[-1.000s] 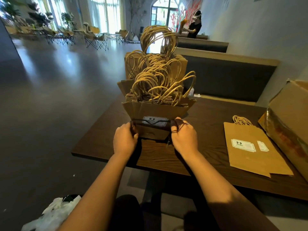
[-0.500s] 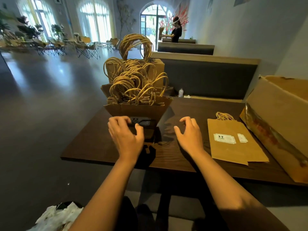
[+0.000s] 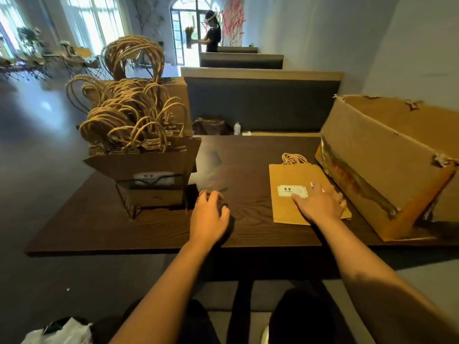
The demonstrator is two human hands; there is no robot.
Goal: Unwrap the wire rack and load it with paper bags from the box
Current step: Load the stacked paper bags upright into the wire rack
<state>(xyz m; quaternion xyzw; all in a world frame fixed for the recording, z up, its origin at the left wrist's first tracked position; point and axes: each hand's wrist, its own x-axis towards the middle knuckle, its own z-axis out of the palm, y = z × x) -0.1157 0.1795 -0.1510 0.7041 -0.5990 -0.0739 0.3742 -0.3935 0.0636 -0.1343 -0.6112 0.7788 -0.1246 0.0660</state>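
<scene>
Head view. A dark wood-grain table (image 3: 248, 150) stands in a long room with a glossy dark floor (image 3: 37, 145), tall bright windows (image 3: 99, 18) at the far left and a plain pale wall on the right. Behind the table runs a booth bench (image 3: 260, 103) with a dark padded back and a light wooden cap. A second person (image 3: 213, 33) stands far back near an arched doorway.

At the table's left, a black wire rack (image 3: 129, 207) holds upright brown paper bags (image 3: 149, 167) — flat kraft paper, packed front to back, with twisted cord handles (image 3: 129, 120) looping in a tangle above them. The front bag carries a white label.

At the right edge, a large corrugated cardboard box (image 3: 387, 165) lies tilted on its side, its edges torn and its lower seam taped; its contents cannot be seen.

Between rack and box, a loose paper bag (image 3: 293, 175) lies flat on the tabletop — handles pointing away, a white "9.9" label facing up.

The right hand (image 3: 320, 202) rests on this bag, fingers spread and fairly straight. The left hand (image 3: 208, 217) hovers over bare table just right of the rack, fingers loosely curled, holding nothing.

White crumpled wrapping (image 3: 59, 331) lies on the floor at lower left.
</scene>
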